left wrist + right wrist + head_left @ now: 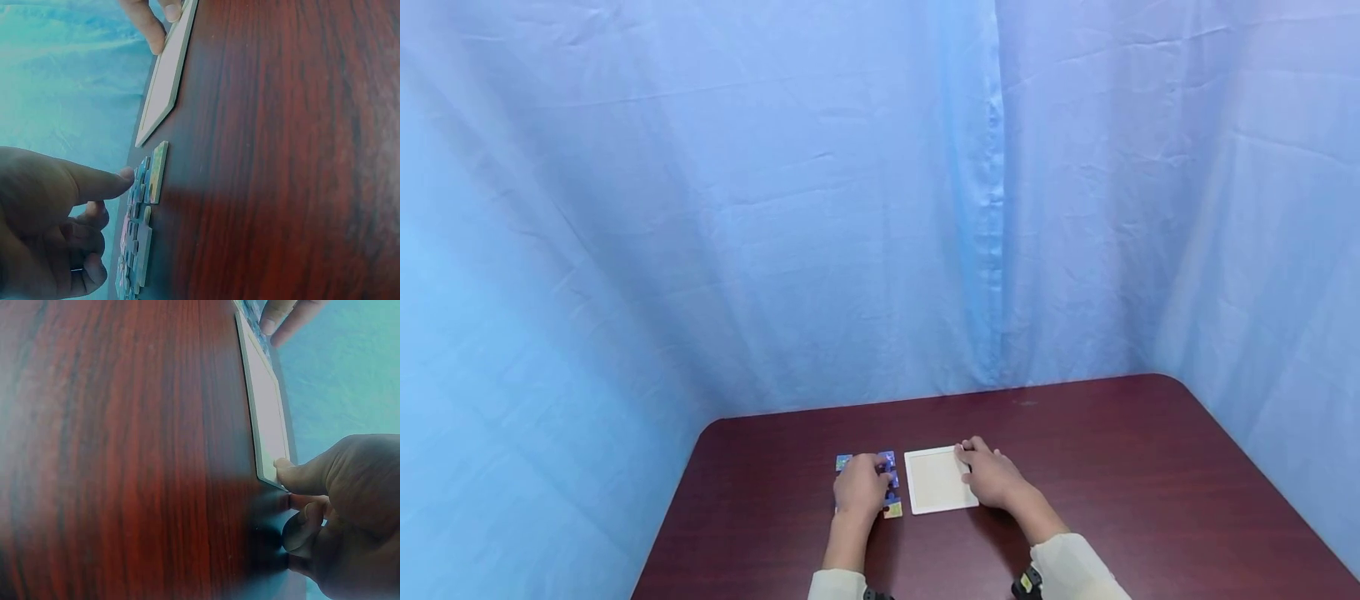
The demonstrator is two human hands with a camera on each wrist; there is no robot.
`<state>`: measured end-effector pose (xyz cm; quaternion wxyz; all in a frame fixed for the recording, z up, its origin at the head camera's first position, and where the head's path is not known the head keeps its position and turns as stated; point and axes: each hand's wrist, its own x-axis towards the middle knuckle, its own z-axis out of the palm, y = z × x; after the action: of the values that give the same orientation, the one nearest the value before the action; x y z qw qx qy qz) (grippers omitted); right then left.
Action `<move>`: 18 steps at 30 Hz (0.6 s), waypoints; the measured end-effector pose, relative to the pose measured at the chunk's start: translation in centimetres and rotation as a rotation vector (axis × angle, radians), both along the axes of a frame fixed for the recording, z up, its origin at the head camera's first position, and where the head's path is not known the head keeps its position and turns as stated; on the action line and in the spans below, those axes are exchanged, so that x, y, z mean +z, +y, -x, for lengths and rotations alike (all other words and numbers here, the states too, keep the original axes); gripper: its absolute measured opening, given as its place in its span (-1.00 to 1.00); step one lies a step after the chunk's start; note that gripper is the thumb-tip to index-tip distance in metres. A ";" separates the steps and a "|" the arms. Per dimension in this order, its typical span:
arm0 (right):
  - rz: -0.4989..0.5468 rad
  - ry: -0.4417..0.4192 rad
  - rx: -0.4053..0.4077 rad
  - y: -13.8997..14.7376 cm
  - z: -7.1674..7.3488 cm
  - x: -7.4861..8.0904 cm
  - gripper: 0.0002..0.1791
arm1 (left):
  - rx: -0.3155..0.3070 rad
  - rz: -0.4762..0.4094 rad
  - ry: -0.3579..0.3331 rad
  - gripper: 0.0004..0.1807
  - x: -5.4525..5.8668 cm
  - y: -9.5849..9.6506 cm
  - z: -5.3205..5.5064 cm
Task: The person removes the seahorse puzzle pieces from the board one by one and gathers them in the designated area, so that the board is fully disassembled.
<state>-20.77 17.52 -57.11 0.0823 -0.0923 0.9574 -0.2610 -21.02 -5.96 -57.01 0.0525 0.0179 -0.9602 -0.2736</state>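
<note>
A shallow square puzzle tray (938, 481), white-rimmed with a pale bare base, lies flat on the table. At its right side my right hand (992, 482) grips the rim; in the right wrist view its thumb (300, 477) lies on the near corner, the other fingers beside the edge. My left hand (859, 487) is over the colourful jigsaw pieces (892, 509) left of the tray and hides many of them. In the left wrist view its thumb (106, 184) reaches out to the pieces, several fingers loosely bent. I see no piece lifted in it.
The dark red wooden table (1112, 483) has rounded far corners. Blue cloth curtains (850, 208) hang behind it and along both sides. Black bands (1027, 582) sit on the wrists by the light sleeves (1071, 567).
</note>
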 end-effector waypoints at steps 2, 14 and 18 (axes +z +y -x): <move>0.008 0.003 -0.001 0.0 0.0 -0.1 -0.38 | -0.003 -0.012 0.007 -0.73 0.0 -0.1 -0.1; 0.052 0.010 -0.021 0.3 -0.2 -0.7 -0.39 | -0.225 -0.100 0.167 -0.69 2.0 -0.1 -2.4; 0.065 0.026 -0.024 0.1 -0.1 -0.7 -0.39 | -0.234 -0.095 0.253 -0.71 2.4 -0.5 -3.4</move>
<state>-20.68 17.60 -57.82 0.0640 -0.0870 0.9504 -0.2915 -17.65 -6.51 -54.65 0.1398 -0.1263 -0.9275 -0.3229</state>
